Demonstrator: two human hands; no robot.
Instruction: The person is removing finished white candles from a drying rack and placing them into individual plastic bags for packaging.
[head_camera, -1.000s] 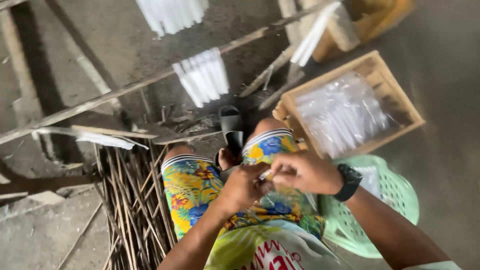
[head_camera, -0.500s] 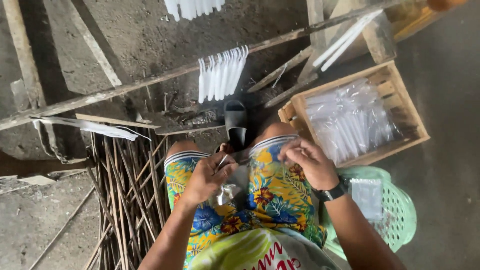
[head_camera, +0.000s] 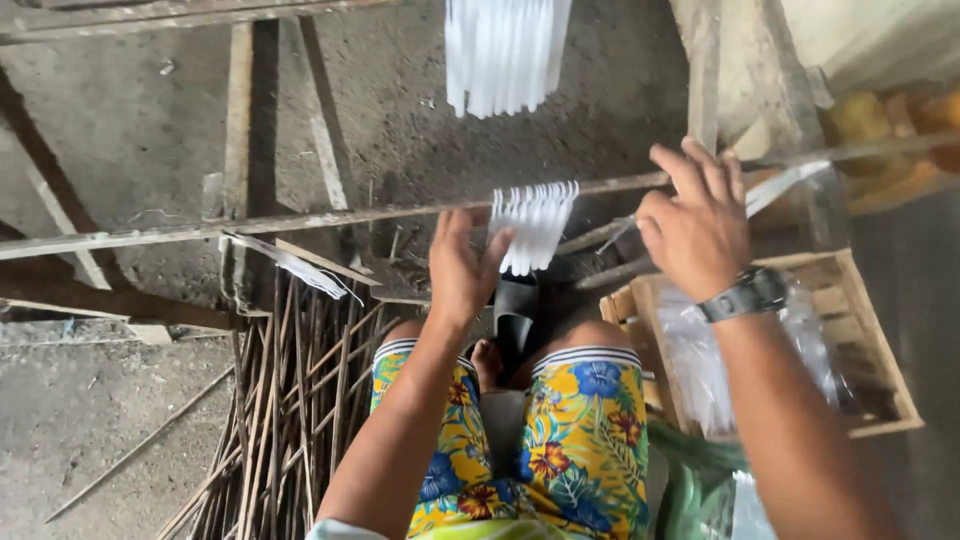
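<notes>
Both hands are up at the long rail (head_camera: 300, 218): the left hand (head_camera: 462, 268) touches one bunch of white strips (head_camera: 536, 222) hanging there, fingers spread. The right hand (head_camera: 696, 225) hovers just beside, fingers loosely open, holding nothing. A second white bunch (head_camera: 505, 50) hangs higher.

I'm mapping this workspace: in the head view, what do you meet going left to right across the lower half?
Bundle of thin dark sticks → left hand → black sandal → right hand → wooden crate of clear plastic bags.
</notes>
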